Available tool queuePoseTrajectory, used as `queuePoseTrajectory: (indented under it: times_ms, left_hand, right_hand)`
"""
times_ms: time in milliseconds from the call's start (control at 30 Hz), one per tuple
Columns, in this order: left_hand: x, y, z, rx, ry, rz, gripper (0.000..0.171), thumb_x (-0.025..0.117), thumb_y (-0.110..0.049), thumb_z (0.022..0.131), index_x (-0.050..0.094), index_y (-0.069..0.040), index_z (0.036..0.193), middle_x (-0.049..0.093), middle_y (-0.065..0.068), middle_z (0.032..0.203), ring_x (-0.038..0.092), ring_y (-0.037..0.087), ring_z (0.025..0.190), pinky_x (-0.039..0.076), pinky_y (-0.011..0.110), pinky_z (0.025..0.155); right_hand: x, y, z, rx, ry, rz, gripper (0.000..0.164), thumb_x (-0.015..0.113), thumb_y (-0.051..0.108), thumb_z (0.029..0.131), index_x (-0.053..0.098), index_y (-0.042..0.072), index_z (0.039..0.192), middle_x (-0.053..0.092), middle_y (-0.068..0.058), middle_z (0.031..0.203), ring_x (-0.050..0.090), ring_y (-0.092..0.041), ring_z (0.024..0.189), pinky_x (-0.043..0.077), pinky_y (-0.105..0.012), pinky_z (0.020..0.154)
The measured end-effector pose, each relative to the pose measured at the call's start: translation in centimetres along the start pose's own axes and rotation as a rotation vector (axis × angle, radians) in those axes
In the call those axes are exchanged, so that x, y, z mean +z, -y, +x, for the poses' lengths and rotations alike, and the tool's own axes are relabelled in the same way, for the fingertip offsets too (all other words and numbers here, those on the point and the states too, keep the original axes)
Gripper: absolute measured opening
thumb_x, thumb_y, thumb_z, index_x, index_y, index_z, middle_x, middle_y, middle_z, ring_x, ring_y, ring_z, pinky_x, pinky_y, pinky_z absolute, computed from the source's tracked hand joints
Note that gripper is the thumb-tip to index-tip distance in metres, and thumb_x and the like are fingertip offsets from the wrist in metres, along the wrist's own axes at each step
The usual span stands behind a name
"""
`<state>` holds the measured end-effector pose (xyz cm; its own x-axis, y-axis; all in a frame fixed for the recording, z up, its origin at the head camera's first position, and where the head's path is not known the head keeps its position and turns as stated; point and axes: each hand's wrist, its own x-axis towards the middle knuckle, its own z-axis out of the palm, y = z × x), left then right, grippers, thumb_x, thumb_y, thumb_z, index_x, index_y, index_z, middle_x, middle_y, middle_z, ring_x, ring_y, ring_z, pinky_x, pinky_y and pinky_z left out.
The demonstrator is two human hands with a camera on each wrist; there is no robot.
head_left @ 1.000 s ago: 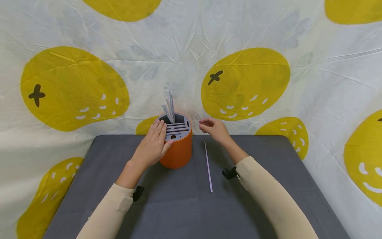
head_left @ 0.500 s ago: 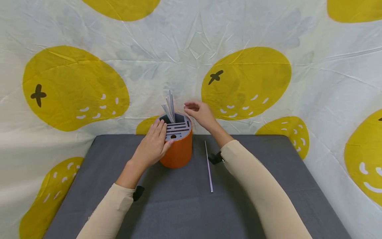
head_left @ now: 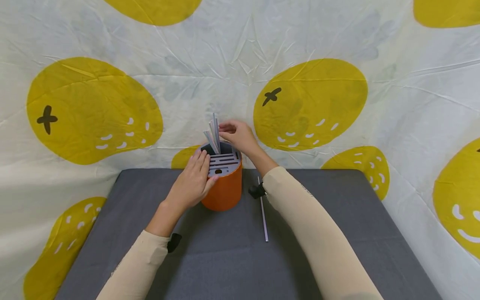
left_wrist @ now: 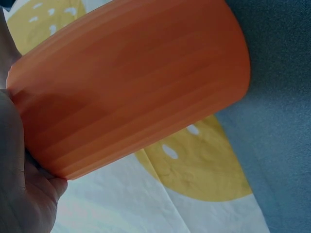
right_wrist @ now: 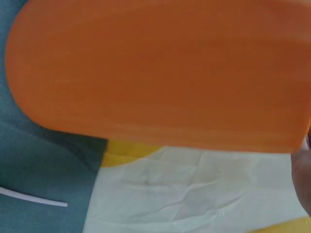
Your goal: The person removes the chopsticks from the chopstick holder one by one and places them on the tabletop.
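An orange cylindrical holder [head_left: 222,193] with a grey slotted top [head_left: 221,160] stands at the back of the table. My left hand [head_left: 188,180] rests on the left side of its top, fingers straight and thumb along the front rim. In the left wrist view, the orange wall [left_wrist: 131,82] fills the middle. Several long, thin, pale strips [head_left: 213,135] stick up from the large rear opening. Just right of these strips is my right hand [head_left: 239,135], its fingertips close to them with thumb and forefinger apart; whether they touch is unclear.
One thin lilac strip [head_left: 264,221] lies on the grey tabletop [head_left: 225,266], right of the holder and partly under my right forearm. Behind the table hangs a white cloth [head_left: 232,50] printed with yellow fruit. Dark wrist cameras sit below both wrists.
My right hand has moved left and slightly up, from beside the holder to the upright strips. The left hand, the holder and the strip on the table stay in place.
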<state>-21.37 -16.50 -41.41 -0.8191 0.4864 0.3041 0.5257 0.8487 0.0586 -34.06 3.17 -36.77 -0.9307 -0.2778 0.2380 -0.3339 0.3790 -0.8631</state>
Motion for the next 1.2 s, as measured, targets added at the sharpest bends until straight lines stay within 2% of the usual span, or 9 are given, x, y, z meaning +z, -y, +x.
queuePoseTrajectory:
  times_ms: [267, 500, 767, 900, 1200]
  left_hand:
    - [0.1, 0.0, -0.1, 0.017, -0.029, 0.016, 0.072, 0.047, -0.041, 0.109, 0.034, 0.014, 0.154, 0.033, 0.031, 0.163, 0.026, 0.043, 0.155, 0.023, 0.054, 0.127]
    - [0.1, 0.0, -0.1, 0.024, -0.042, 0.022, 0.071, 0.048, -0.04, 0.109, 0.036, 0.014, 0.153, 0.034, 0.031, 0.162, 0.028, 0.044, 0.154, 0.024, 0.054, 0.127]
    - [0.1, 0.0, -0.1, 0.015, -0.025, 0.016, 0.072, 0.047, -0.041, 0.109, 0.035, 0.014, 0.154, 0.033, 0.031, 0.162, 0.026, 0.043, 0.155, 0.023, 0.054, 0.127]
    - [0.2, 0.0, -0.1, 0.011, -0.024, 0.016, 0.072, 0.047, -0.042, 0.109, 0.035, 0.013, 0.154, 0.033, 0.03, 0.163, 0.026, 0.043, 0.155, 0.023, 0.054, 0.127]
    - [-0.1, -0.1, -0.1, 0.004, -0.012, 0.019, 0.072, 0.047, -0.042, 0.109, 0.034, 0.013, 0.154, 0.031, 0.03, 0.164, 0.025, 0.043, 0.156, 0.022, 0.054, 0.127]
  right_hand:
    - [1.1, 0.1, 0.3, 0.033, -0.013, -0.077, 0.023, 0.072, 0.017, 0.099, 0.073, 0.006, 0.119, 0.075, -0.01, 0.113, 0.07, -0.023, 0.108, 0.058, -0.035, 0.096]
    - [1.4, 0.0, 0.1, 0.008, -0.033, -0.106, 0.014, 0.072, 0.016, 0.099, 0.074, 0.007, 0.11, 0.075, -0.009, 0.108, 0.07, -0.023, 0.104, 0.057, -0.037, 0.094]
    - [1.5, 0.0, -0.1, -0.005, -0.063, -0.127, 0.012, 0.072, 0.016, 0.098, 0.074, 0.007, 0.107, 0.075, -0.008, 0.106, 0.07, -0.022, 0.102, 0.057, -0.036, 0.093]
    - [1.4, 0.2, -0.3, -0.006, -0.073, -0.108, 0.013, 0.072, 0.017, 0.099, 0.074, 0.007, 0.107, 0.075, -0.008, 0.104, 0.071, -0.021, 0.1, 0.058, -0.034, 0.09]
    - [0.5, 1.2, -0.9, -0.004, -0.11, 0.03, 0.013, 0.07, 0.015, 0.1, 0.071, 0.005, 0.108, 0.073, -0.011, 0.103, 0.073, -0.023, 0.093, 0.063, -0.03, 0.083]
